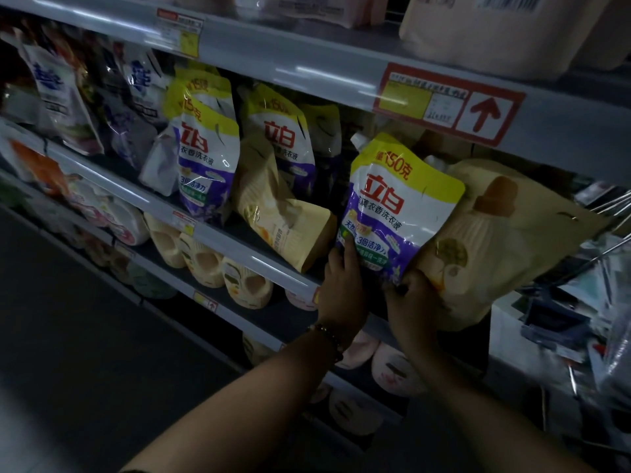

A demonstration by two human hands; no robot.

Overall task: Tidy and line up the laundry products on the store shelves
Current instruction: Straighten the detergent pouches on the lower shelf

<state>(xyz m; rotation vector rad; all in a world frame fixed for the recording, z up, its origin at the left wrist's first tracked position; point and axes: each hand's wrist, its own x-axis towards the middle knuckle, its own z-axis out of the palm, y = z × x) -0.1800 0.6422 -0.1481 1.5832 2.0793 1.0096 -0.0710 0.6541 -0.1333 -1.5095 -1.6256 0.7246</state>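
Observation:
A yellow, white and purple detergent refill pouch (396, 203) stands tilted at the front of the middle shelf (218, 230). My left hand (341, 285) holds its lower left edge, thumb on the front. My right hand (411, 302) pinches its bottom right corner. Two matching pouches (208, 165) (283, 138) stand further left on the same shelf. A cream-yellow pouch (283, 209) lies toppled between them and the held one. Another large cream pouch (505, 240) leans right behind the held pouch.
White and blue pouches (54, 93) fill the shelf's left end. Cream and pink jugs (205, 261) line the lower shelf. Pink packs (491, 29) sit on the top shelf above a red arrow price tag (447, 104). A wire rack (601, 254) with hanging goods stands at right.

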